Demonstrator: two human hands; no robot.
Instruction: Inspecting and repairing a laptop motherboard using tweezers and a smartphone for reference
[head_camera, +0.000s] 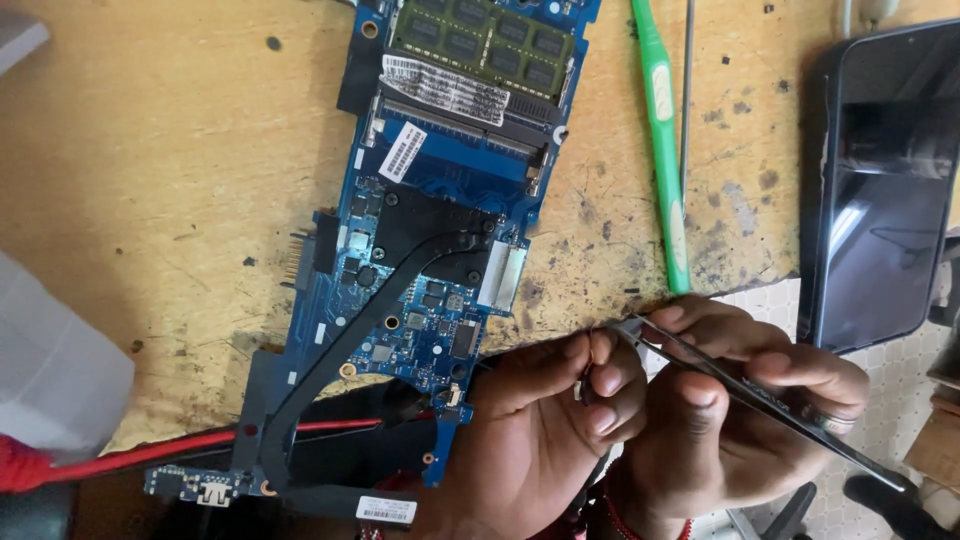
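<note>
A blue laptop motherboard (430, 230) lies on the worn wooden bench, with a black heat pipe crossing it and a green memory module (480, 40) at its top. My left hand (545, 430) is at the board's lower right edge, fingertips pinched on a tiny part too small to identify. My right hand (740, 410) holds metal tweezers (740, 385), whose tips meet the left fingertips near the bench edge.
A green toothbrush (662, 140) and a thin metal rod (687, 90) lie right of the board. A dark smartphone (880, 180) sits at the far right. A red cable (150, 455) runs under the board's lower left. A white object (50, 380) is at the left edge.
</note>
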